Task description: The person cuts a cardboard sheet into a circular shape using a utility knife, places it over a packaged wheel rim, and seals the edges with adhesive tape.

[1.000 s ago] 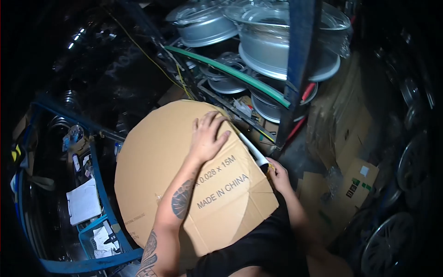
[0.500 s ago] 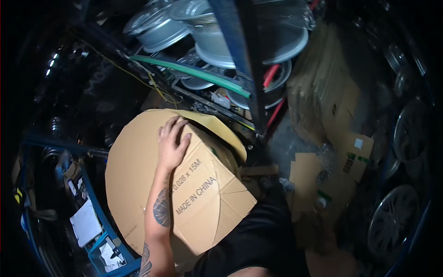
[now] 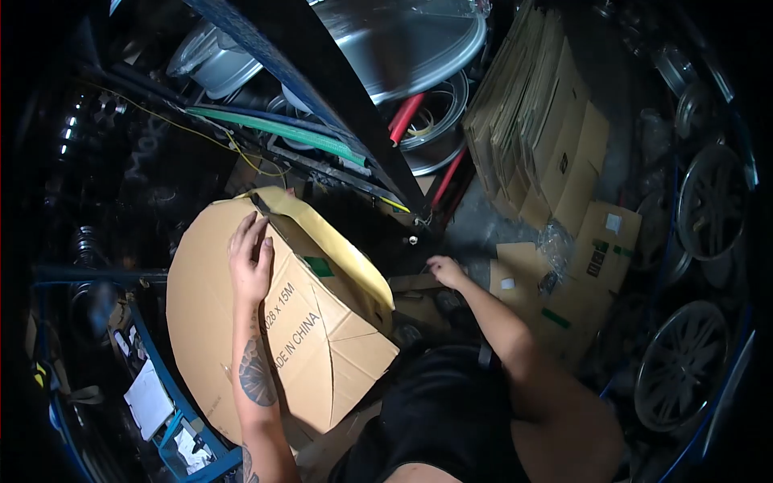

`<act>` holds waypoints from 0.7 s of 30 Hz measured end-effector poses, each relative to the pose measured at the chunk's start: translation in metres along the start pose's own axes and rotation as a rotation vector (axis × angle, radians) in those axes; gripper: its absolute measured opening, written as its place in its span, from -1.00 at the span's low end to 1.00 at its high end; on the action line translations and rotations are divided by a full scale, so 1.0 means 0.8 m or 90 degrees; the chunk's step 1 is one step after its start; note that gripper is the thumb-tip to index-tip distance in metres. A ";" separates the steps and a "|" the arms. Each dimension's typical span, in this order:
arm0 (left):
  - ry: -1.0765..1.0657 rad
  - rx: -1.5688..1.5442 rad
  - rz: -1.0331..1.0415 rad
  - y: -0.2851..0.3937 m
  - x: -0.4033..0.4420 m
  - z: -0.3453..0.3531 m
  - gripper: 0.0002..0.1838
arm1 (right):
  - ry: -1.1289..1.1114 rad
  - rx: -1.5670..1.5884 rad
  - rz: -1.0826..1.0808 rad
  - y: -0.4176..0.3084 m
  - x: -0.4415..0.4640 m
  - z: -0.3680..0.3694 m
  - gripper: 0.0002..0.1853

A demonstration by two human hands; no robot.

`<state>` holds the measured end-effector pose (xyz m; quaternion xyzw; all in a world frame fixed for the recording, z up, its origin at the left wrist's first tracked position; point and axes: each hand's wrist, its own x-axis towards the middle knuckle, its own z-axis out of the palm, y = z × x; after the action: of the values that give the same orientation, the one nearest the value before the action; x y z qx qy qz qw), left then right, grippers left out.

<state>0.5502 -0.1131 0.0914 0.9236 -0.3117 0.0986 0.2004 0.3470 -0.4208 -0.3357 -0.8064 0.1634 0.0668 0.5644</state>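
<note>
A large brown cardboard piece [image 3: 201, 298] with a rounded outline and a folded flap printed "MADE IN CHINA" leans in front of me at the left. My left hand [image 3: 251, 259] rests on its upper edge, fingers apart and flat on the card. Behind the flap, a yellowish curved sheet [image 3: 334, 244] stands along the far side, with green tape [image 3: 319, 266] between. Beyond the cardboard's right side is my right hand [image 3: 445, 271], off the cardboard, with its fingers curled; whether it holds anything is too small to tell.
Silver wheel rims [image 3: 419, 48] fill a rack behind a dark blue post [image 3: 322, 72]. Flattened cartons [image 3: 555, 121] stand at the upper right, others lie on the floor. More rims [image 3: 683, 366] line the right. A blue-framed cart [image 3: 157, 338] holds papers at the left.
The view has swung right, so the cardboard sits further left. My right hand has left the white roll at the cardboard's edge and is apart from it. The yellowish sheet now shows behind the flap.
</note>
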 end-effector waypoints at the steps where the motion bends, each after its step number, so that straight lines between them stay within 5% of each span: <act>1: 0.027 -0.072 -0.021 -0.001 0.001 0.005 -0.54 | 0.004 -0.014 -0.014 -0.020 0.007 -0.007 -0.61; 4: 0.134 -0.188 -0.072 0.000 -0.005 0.018 -0.53 | -0.057 0.122 0.082 -0.041 -0.001 -0.019 -0.63; 8: 0.103 0.063 0.026 -0.005 -0.014 0.005 -0.73 | -0.047 0.214 0.134 0.050 -0.080 -0.002 -0.69; 11: 0.032 0.147 0.019 0.027 -0.020 -0.009 -0.72 | -0.064 -0.046 0.290 0.182 -0.179 0.011 -0.71; 12: 0.017 0.132 0.029 0.040 -0.024 -0.012 -0.71 | -0.095 -0.231 0.224 0.232 -0.215 0.013 -0.70; 14: -0.010 0.094 0.054 0.067 -0.038 -0.018 -0.69 | -0.063 -0.224 0.320 0.304 -0.295 0.003 -0.73; 21: -0.310 0.043 0.027 0.117 -0.150 -0.062 -0.16 | 0.125 0.077 0.579 0.323 -0.445 -0.034 -0.70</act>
<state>0.3955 -0.0951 0.1277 0.9195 -0.3669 -0.1119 0.0861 -0.0761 -0.4593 -0.4514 -0.6213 0.5566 0.2208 0.5054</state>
